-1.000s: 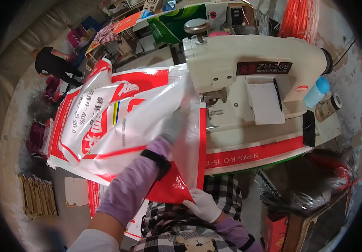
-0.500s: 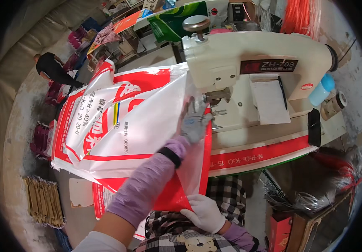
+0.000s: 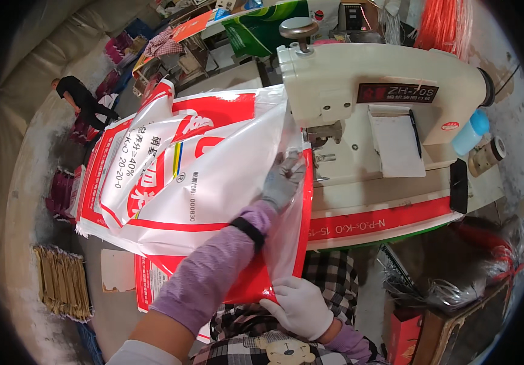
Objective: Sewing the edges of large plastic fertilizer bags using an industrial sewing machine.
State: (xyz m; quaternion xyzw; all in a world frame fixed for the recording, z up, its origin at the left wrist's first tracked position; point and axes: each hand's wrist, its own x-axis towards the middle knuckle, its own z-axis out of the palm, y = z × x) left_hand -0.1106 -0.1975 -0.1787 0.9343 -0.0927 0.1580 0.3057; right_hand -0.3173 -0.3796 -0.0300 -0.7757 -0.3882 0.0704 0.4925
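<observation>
A large white and red plastic sack (image 3: 225, 182) lies flattened and creased, its right edge running beside the presser foot (image 3: 324, 134) of a cream sewing machine (image 3: 365, 73). My left hand (image 3: 283, 179), in a grey glove, is at that edge just on my side of the foot, its fingers bent onto the sack. Lower down, my right hand (image 3: 301, 307), in a white glove, pinches the sack's red near corner between thumb and fingers. The sack hides part of the machine's base, and the fingertips under the corner are out of sight.
A notepad (image 3: 396, 143) with a black pen rests on the machine. Right of it stand a blue bottle (image 3: 470, 131) and a thread spool (image 3: 487, 155). Stacked brown sacks (image 3: 64, 283) sit at lower left. A person (image 3: 82, 100) in dark clothes bends at far left.
My left hand has drawn slightly toward me, away from the presser foot, and its fingers are more curled. My right hand keeps its pinch. The whole view has shifted slightly.
</observation>
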